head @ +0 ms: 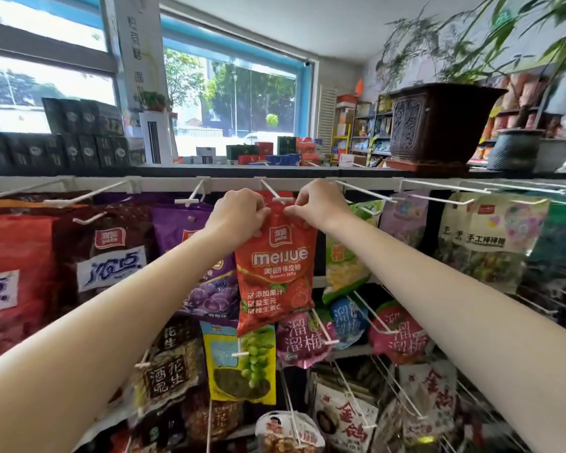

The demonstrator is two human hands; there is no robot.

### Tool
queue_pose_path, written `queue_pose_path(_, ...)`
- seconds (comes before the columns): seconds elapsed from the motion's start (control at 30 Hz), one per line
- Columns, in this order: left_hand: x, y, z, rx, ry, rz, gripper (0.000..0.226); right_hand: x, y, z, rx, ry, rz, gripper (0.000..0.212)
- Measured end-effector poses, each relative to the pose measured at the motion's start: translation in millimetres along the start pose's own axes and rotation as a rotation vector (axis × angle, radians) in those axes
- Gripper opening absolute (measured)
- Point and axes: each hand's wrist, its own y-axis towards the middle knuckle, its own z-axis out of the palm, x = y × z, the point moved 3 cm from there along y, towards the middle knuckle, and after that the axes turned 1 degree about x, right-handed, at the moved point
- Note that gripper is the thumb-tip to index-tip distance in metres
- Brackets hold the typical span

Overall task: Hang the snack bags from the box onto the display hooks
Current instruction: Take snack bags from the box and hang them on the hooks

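Fingers of left hand (239, 212) and right hand (317, 204) pinching top corners of glossy red plastic gummy-jelly snack bag (275, 266), one grip at each upper corner, bag hanging below and between both. Held up in front of rack, top edge right at T-shaped tip of white wire display hook (276, 193); whether hook tip already passes through bag's hole, hard to tell. Long axis of bag vertical, printed face toward camera, top seal upward, bottom edge lowest and tilted slightly toward the left. Just behind on the left, purple grape-printed snack bag (193, 256) on neighbouring hook; on the right, green and white snack bag (347, 256). Below, yellow bag with green grapes (242, 364) touching or overlapping red bag's lower edge. Above rack, dark shelf (275, 171) carrying dark brown carved plant pot (438, 125) and stacked dark green boxes (79, 135)
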Motion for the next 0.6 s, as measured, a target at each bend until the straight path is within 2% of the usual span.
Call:
queue_pose_path(0.1,6,-1,4,0.018,0.040,0.041,0.023,0,-2,6,0.027,0.006,0.062,0.028)
queue_pose_path(0.2,11,-3,11,-0.007,0.061,0.067,0.021,2,-2,16,-0.066,-0.056,0.119,0.026)
queue_pose_path(0.27,13,-12,19,-0.025,0.085,0.109,0.035,3,-6,26,-0.163,-0.062,0.156,0.021)
queue_pose_path(0.33,18,-30,33,-0.111,0.152,0.276,0.055,0,-17,37,-0.286,-0.001,0.171,0.027)
queue_pose_path(0.43,28,-73,65,-0.207,0.110,0.732,0.051,-14,-55,57,-0.518,0.019,0.203,0.035)
queue_pose_path(0.5,38,-109,98,-0.113,0.088,0.869,0.044,-31,-88,82,-0.544,-0.021,0.250,0.034)
queue_pose_path(0.6,50,-170,163,0.164,0.025,0.952,0.041,-64,-151,136,-0.376,-0.107,0.364,0.034)
